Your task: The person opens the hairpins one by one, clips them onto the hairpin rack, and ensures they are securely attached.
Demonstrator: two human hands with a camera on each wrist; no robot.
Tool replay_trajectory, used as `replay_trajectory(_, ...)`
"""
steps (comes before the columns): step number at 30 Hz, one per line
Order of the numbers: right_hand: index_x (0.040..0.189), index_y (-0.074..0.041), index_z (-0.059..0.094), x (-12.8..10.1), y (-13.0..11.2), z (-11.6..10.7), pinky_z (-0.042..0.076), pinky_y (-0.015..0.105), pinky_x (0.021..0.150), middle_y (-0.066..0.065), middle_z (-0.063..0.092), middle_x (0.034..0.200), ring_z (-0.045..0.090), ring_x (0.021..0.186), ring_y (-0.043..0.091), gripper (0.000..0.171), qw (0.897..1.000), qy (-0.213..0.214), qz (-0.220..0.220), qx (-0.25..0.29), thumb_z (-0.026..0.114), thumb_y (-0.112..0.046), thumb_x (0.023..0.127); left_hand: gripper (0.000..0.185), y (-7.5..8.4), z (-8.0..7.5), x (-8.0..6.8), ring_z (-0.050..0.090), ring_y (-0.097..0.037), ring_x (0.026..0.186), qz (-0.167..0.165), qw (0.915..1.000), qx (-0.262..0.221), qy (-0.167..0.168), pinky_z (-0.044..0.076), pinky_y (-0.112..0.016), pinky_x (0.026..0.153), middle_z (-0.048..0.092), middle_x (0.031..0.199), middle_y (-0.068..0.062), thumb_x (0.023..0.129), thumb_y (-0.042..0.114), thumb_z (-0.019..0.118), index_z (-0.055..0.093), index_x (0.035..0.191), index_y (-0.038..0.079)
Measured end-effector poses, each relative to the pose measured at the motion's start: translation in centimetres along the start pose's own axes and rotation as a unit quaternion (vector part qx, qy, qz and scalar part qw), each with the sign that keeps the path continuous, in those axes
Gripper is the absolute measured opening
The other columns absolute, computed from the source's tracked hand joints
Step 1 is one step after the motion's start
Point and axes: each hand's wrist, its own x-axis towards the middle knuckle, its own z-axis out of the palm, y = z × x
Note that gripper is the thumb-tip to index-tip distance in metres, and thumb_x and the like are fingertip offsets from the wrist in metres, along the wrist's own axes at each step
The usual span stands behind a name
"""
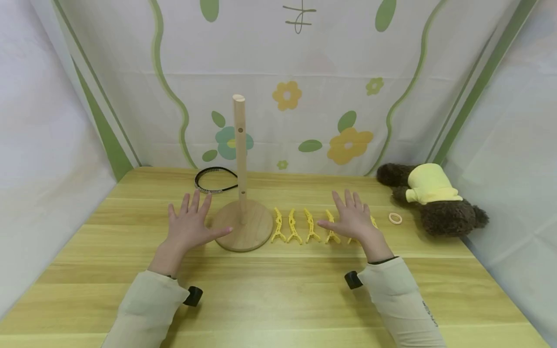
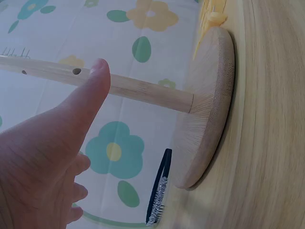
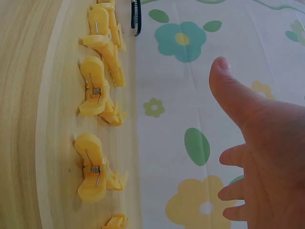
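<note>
My left hand [image 1: 191, 226] and right hand [image 1: 352, 220] hover with fingers spread wide, holding nothing, over the wooden stand [image 1: 241, 223] and yellow clips [image 1: 295, 227] lined up within reach.

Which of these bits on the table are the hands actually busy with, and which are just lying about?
In hand:
left hand, open, by the wooden stand
right hand, open, over the yellow hair clips

Lying about:
black headband
small ring
plush dog
</note>
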Motion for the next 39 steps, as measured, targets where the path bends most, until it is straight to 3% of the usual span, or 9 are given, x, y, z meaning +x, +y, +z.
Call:
replay_trajectory(9, 0.15, -0.007, 0.01, -0.1, -0.2, -0.4, 0.005, 0.07, 0.105, 0.03, 0.001, 0.152, -0.003, 0.139, 0.051, 0.097, 1.0, 0.002, -0.002, -0.002, 0.058, -0.058, 0.083, 0.11, -0.1, -0.2, 0.0, -0.004, -0.048, 0.14, -0.003, 1.0, -0.004, 0.004, -0.009, -0.07, 0.103, 0.0, 0.154, -0.027, 0.074, 0.075, 0.053, 0.011, 0.15, 0.008)
replay_trajectory(17, 0.149, -0.003, 0.015, -0.3, 0.9, -1.1, 0.014, 0.07, 0.103, 0.034, 0.008, 0.15, 0.008, 0.136, 0.055, 0.093, 0.999, 0.039, -0.023, -0.02, 0.058, -0.056, 0.085, 0.11, -0.3, 0.0, 0.2, -0.004, -0.047, 0.141, -0.006, 0.9998, -0.01, 0.018, -0.008, -0.071, 0.103, -0.001, 0.154, -0.027, 0.074, 0.074, 0.054, 0.009, 0.151, 0.009)
replay_trajectory(26, 0.148, 0.003, 0.013, -2.9, 4.7, -1.5, 0.017, 0.071, 0.1, 0.039, 0.007, 0.148, 0.008, 0.132, 0.059, 0.091, 0.994, 0.024, -0.036, 0.103, 0.059, -0.047, 0.088, 0.108, -0.9, 1.8, 0.4, -0.002, -0.05, 0.139, -0.02, 0.9958, -0.087, 0.02, -0.003, -0.074, 0.101, -0.006, 0.153, -0.027, 0.077, 0.07, 0.054, 0.004, 0.151, 0.009)
replay_trajectory(39, 0.147, 0.007, 0.006, -4.6, 10.1, 0.9, 0.024, 0.069, 0.098, 0.038, 0.012, 0.147, 0.015, 0.131, 0.058, 0.089, 0.987, 0.018, 0.002, 0.163, 0.057, -0.041, 0.091, 0.099, -1.5, 5.2, 0.7, 0.008, -0.05, 0.139, -0.009, 0.9849, -0.173, 0.004, 0.001, -0.073, 0.102, 0.008, 0.153, -0.028, 0.082, 0.059, 0.059, 0.012, 0.149, 0.003)
